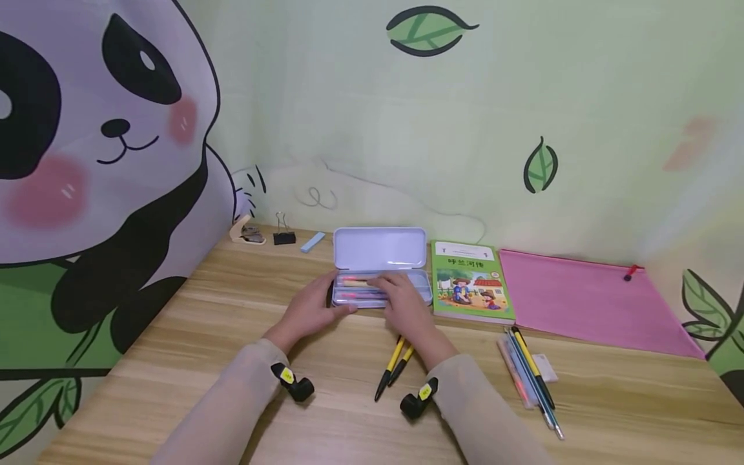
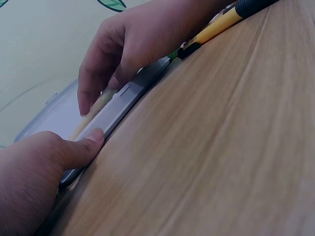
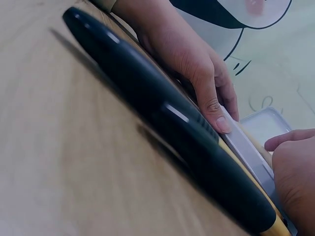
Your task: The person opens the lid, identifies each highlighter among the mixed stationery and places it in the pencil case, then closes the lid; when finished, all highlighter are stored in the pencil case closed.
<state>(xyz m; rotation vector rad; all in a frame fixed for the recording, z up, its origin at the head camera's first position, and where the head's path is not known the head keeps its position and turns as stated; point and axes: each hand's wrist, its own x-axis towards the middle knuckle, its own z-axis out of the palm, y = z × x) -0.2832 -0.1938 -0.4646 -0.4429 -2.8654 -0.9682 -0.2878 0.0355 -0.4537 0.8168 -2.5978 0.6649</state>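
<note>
An open pale lilac pencil case [image 1: 380, 248] lies near the back of the table, its lid raised toward the wall. My left hand [image 1: 310, 310] grips the case's left end, thumb along the front edge. Over the tray, my right hand [image 1: 407, 310] pinches a cream-coloured pen-like stick [image 2: 94, 112] between thumb and fingers. The stick lies lengthwise in the case. Pink-marked pens [image 1: 351, 296] also show in the tray; the right fingers hide part of them. In front of the case, below the right hand, lie two yellow-and-black pens [image 1: 391, 369].
Right of the case lie a green book [image 1: 472, 284] and a pink zip pouch [image 1: 593, 300]. Several pens [image 1: 526, 371] and a white eraser [image 1: 545, 367] sit nearer. Back left are a beige stapler-like item [image 1: 247, 232], a black binder clip [image 1: 284, 237] and a blue strip [image 1: 312, 242].
</note>
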